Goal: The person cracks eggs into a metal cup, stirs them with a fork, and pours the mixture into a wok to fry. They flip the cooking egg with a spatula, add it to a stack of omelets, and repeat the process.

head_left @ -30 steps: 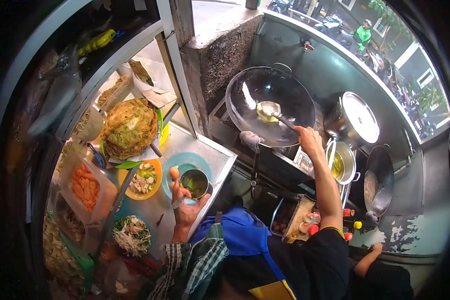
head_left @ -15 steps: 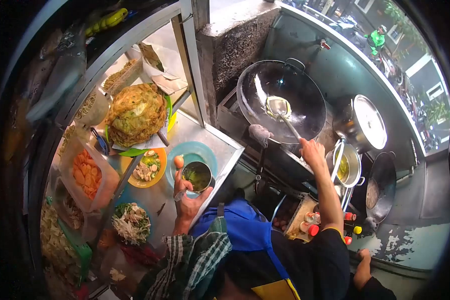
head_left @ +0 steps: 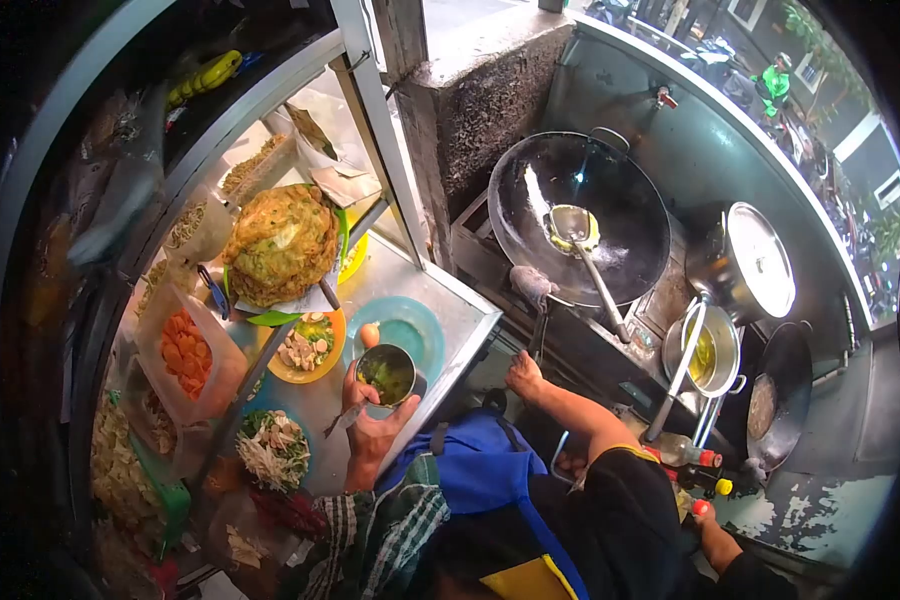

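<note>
My left hand (head_left: 370,430) is wrapped round a metal cup (head_left: 387,374) with yellow-green contents, tilted toward the camera. A shiny piece of cutlery (head_left: 342,418) sticks out beside the same hand. Just beyond its fingers, a brownish egg-like thing (head_left: 370,335) lies at the edge of a turquoise plate (head_left: 416,325). My right hand (head_left: 523,374) is closed in front of the stove, at the lower end of a dark rod (head_left: 539,338); its grip is partly hidden. In the large wok (head_left: 630,210), a ladle (head_left: 598,280) rests on pale egg-like food, its handle over the rim.
Fried omelettes (head_left: 282,245) are piled left, near an orange plate of food (head_left: 308,348) and a tub of carrot slices (head_left: 185,352). A pot of yellow liquid (head_left: 705,350) stands right of the wok. Another person's hand (head_left: 718,542) reaches a red-capped bottle (head_left: 703,508).
My right hand has let go of the ladle and moved left and down to the stove front. The ladle now leans on the wok rim. The other person's hand has reached the red cap.
</note>
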The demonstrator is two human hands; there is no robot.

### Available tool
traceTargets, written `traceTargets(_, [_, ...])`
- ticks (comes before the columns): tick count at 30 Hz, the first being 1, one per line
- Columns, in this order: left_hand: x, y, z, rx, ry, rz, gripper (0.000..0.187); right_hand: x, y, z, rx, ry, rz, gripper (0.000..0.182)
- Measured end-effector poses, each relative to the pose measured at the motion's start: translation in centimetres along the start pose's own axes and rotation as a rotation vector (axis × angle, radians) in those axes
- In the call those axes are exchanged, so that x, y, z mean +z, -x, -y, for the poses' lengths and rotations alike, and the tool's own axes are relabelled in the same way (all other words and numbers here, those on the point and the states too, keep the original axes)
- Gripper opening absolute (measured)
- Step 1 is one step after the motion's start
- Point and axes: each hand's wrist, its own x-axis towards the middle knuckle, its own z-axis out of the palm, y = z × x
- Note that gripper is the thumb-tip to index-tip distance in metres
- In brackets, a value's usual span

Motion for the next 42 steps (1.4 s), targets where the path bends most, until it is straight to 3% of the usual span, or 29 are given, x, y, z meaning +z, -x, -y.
traceTargets(2, [0.1, 0.9, 0.3, -0.031, -0.021, -0.004, 0.058, -1.6, 1.6, 0.2, -0.103, 0.053, 0.105, 0.018])
traceTargets(6, [-0.2, 1.2, 0.6, -0.057, -0.042, -0.027, 0.058, -9.5, 6.4, -3.8, 0.282, -0.525, -0.755, 0.018])
traceTargets(7, [-0.2, 1.2, 0.7, -0.058, -0.036, -0.027, 0.058, -11.7, 7.7, -5.7, 0.413, -0.575, -0.797, 0.019])
traceTargets(8, [-0.2, 1.3, 0.9, -0.067, -0.028, -0.027, 0.058, -14.5, 10.4, -7.7, 0.492, -0.525, -0.991, 0.021])
traceTargets(9, [-0.3, 1.4, 1.0, -0.076, -0.02, -0.025, 0.058, -14.7, 11.7, -9.5, 0.645, -0.351, -1.027, 0.022])
traceTargets(11, [-0.3, 1.4, 1.2, -0.059, -0.047, -0.016, 0.058, -16.2, 15.1, -11.9, 0.886, -0.267, -0.767, 0.045])
traceTargets(13, [-0.3, 1.3, 1.4, -0.037, -0.066, -0.005, 0.058, -14.5, 15.9, -13.6, 0.944, -0.458, -0.455, 0.047])
traceTargets(15, [-0.1, 1.1, 1.7, -0.029, -0.108, 0.013, 0.058, -10.7, 14.5, -14.9, 0.929, -0.519, -0.454, 0.046])
traceTargets(19, [-0.4, 1.2, 1.7, -0.051, -0.024, 0.01, 0.058, -11.1, 15.5, -17.5, 0.82, -0.596, -0.552, 0.045])
traceTargets(25, [-1.0, 1.7, 1.5, 0.132, -0.032, -0.015, 0.059, -13.3, 15.1, -20.4, 0.834, -0.539, -0.316, 0.043])
traceTargets(34, [-1.6, 5.9, 2.0, -0.035, -0.005, 0.149, 0.057, -14.3, 14.7, -20.0, 0.819, -0.54, -0.275, 0.052])
traceTargets(36, [-1.3, 6.2, 2.1, -0.018, -0.022, 0.153, 0.056, -14.1, 15.4, -21.5, 0.779, -0.638, -0.358, 0.045])
traceTargets(39, [-0.8, 6.0, 2.5, 0.001, -0.005, 0.175, 0.055, -13.7, 16.5, -23.0, 0.686, -0.785, -0.477, 0.05])
traceTargets(42, [-0.7, 5.1, 1.7, 0.021, -0.025, 0.161, 0.056, -14.2, 16.3, -22.3, 0.769, -0.75, -0.349, 0.052])
